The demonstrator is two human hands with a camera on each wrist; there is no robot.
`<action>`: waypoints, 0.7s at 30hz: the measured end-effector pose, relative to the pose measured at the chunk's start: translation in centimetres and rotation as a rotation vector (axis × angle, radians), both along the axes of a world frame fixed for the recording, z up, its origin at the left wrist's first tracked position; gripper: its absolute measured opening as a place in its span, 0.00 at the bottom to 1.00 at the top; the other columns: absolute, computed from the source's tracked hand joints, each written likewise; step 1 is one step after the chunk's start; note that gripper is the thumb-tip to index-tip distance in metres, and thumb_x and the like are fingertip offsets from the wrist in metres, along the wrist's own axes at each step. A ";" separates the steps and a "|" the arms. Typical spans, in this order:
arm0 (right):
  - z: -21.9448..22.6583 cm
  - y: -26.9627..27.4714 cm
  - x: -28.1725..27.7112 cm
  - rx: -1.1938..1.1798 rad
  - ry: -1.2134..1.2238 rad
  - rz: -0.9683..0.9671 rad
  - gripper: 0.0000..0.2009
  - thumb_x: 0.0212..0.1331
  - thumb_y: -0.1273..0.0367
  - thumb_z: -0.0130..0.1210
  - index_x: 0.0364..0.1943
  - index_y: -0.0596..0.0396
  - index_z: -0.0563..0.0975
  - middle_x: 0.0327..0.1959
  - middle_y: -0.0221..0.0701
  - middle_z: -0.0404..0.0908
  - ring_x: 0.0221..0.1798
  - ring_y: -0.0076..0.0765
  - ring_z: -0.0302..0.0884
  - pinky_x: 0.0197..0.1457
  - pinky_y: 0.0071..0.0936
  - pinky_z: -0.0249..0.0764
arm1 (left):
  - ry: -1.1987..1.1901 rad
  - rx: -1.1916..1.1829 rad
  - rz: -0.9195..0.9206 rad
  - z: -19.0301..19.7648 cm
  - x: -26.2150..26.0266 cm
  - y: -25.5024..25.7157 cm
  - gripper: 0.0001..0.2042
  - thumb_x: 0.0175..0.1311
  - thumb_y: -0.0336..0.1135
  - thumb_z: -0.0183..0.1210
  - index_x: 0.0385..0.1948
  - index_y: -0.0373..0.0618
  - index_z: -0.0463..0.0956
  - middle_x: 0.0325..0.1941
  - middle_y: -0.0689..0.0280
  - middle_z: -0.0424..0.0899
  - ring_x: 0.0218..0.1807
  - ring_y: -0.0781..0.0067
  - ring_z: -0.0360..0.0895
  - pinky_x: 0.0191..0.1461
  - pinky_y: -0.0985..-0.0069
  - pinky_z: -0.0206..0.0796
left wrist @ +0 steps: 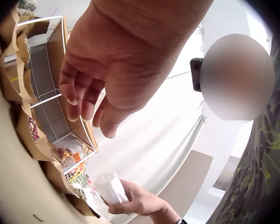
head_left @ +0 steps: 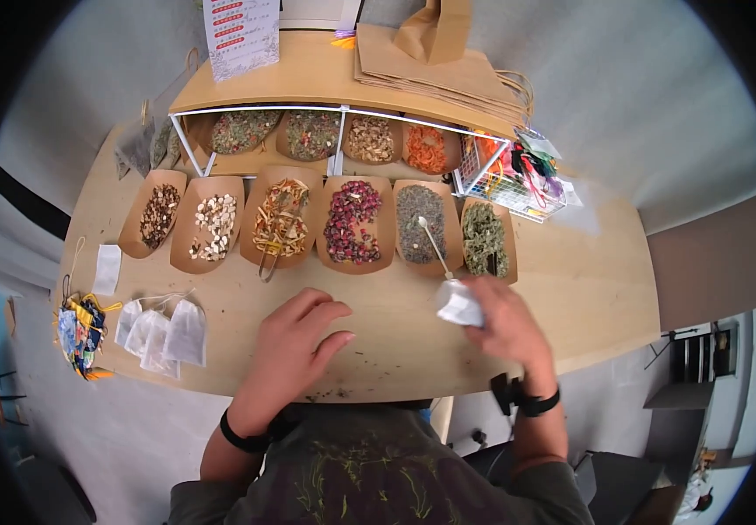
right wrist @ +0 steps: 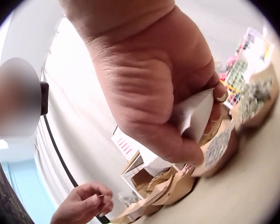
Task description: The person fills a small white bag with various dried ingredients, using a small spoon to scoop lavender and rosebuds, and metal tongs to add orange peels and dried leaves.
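A white pouch (head_left: 460,303) is now being gripped by the right hand (head_left: 507,322), just near of the grey-bud tray (head_left: 454,225) and green-leaf tray (head_left: 509,229), while the left hand (head_left: 299,337) is held open, fingers relaxed, near the tray filled with dark-pink buds (head_left: 353,219).

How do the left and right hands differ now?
The left hand holds nothing; the right hand grips a white pouch. The left hand's thumb and fingers stand apart; the right hand's close round the pouch. The right hand is near the white spoon; the left is farther off. Both wear black wristbands.
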State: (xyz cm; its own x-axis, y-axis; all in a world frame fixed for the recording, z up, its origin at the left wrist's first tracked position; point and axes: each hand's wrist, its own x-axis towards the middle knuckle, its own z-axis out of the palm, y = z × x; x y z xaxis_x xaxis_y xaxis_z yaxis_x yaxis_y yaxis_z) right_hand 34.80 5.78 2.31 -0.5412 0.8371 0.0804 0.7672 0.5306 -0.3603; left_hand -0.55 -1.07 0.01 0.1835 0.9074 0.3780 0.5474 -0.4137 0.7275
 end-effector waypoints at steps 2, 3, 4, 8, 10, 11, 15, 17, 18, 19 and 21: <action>2.0 1.7 2.6 0.001 -0.158 -0.022 0.32 0.47 0.75 0.69 0.63 0.56 0.78 0.52 0.49 0.85 0.59 0.65 0.83 0.63 0.52 0.81 | -0.002 -0.047 0.017 -0.7 -0.8 -0.7 0.14 0.63 0.31 0.76 0.49 0.44 0.86 0.47 0.57 0.85 0.46 0.49 0.86 0.49 0.60 0.80; 2.9 2.8 3.6 0.007 -0.227 -0.032 0.30 0.46 0.76 0.68 0.60 0.56 0.79 0.52 0.48 0.85 0.58 0.64 0.83 0.64 0.52 0.81 | -0.003 -0.081 0.020 -0.9 -1.1 -1.0 0.14 0.64 0.31 0.76 0.49 0.44 0.86 0.48 0.57 0.85 0.46 0.48 0.86 0.50 0.60 0.80; 3.6 3.9 4.5 0.006 -0.232 -0.030 0.30 0.46 0.76 0.68 0.60 0.56 0.79 0.52 0.48 0.85 0.58 0.64 0.83 0.64 0.52 0.81 | -0.003 -0.115 0.022 -1.1 -1.3 -1.2 0.14 0.64 0.30 0.75 0.49 0.44 0.85 0.48 0.57 0.85 0.47 0.48 0.86 0.50 0.59 0.80; 5.5 8.6 5.5 0.125 -0.718 -0.079 0.25 0.47 0.76 0.68 0.55 0.55 0.82 0.51 0.43 0.86 0.59 0.57 0.83 0.64 0.48 0.80 | 0.003 -0.152 0.031 -1.4 -1.6 -2.0 0.13 0.64 0.29 0.75 0.49 0.43 0.85 0.49 0.57 0.85 0.48 0.47 0.86 0.51 0.60 0.80; 5.6 10.4 4.9 0.168 -0.890 -0.092 0.22 0.50 0.74 0.68 0.54 0.55 0.83 0.52 0.41 0.87 0.60 0.53 0.84 0.65 0.47 0.80 | -0.012 -0.165 0.030 -1.4 -1.8 -2.3 0.13 0.65 0.29 0.74 0.49 0.43 0.85 0.50 0.57 0.85 0.49 0.46 0.86 0.51 0.59 0.80; 5.2 11.3 4.4 0.201 -0.983 -0.050 0.21 0.50 0.72 0.70 0.52 0.53 0.84 0.53 0.39 0.87 0.61 0.51 0.83 0.66 0.45 0.78 | -0.012 -0.163 0.033 -1.4 -2.0 -2.4 0.13 0.65 0.29 0.74 0.49 0.43 0.85 0.50 0.57 0.85 0.49 0.46 0.86 0.51 0.59 0.80; 1.9 15.2 3.5 0.177 -1.175 0.057 0.20 0.49 0.66 0.76 0.49 0.48 0.88 0.54 0.35 0.88 0.65 0.45 0.82 0.70 0.39 0.74 | -0.011 -0.173 0.051 -1.3 -2.3 -2.7 0.13 0.64 0.29 0.74 0.49 0.43 0.85 0.50 0.57 0.84 0.50 0.46 0.86 0.52 0.58 0.80; 2.5 15.7 2.3 0.226 -1.226 0.073 0.22 0.47 0.63 0.78 0.50 0.47 0.89 0.55 0.33 0.88 0.67 0.44 0.80 0.71 0.37 0.73 | -0.008 -0.177 0.065 -1.4 -2.8 -2.8 0.13 0.64 0.29 0.75 0.49 0.43 0.85 0.51 0.57 0.84 0.50 0.46 0.86 0.52 0.58 0.80; 3.0 15.9 2.1 0.226 -1.250 0.067 0.23 0.47 0.63 0.78 0.50 0.47 0.89 0.55 0.33 0.88 0.68 0.43 0.80 0.71 0.37 0.73 | -0.012 -0.187 0.064 -1.5 -2.9 -2.9 0.14 0.64 0.29 0.75 0.49 0.43 0.85 0.51 0.57 0.84 0.50 0.46 0.86 0.53 0.58 0.79; 3.6 15.7 1.7 0.220 -1.273 0.057 0.23 0.47 0.62 0.78 0.51 0.47 0.89 0.56 0.33 0.88 0.69 0.43 0.79 0.71 0.37 0.73 | -0.015 -0.198 0.058 -1.6 -3.0 -3.0 0.14 0.63 0.28 0.75 0.49 0.43 0.85 0.51 0.57 0.84 0.51 0.46 0.86 0.54 0.58 0.79; 4.1 16.2 1.8 0.202 -1.278 0.055 0.22 0.48 0.63 0.77 0.50 0.47 0.89 0.56 0.33 0.88 0.70 0.43 0.79 0.71 0.38 0.73 | -0.013 -0.196 0.050 -1.7 -3.1 -2.8 0.14 0.63 0.28 0.75 0.49 0.43 0.85 0.51 0.57 0.84 0.51 0.46 0.86 0.54 0.58 0.79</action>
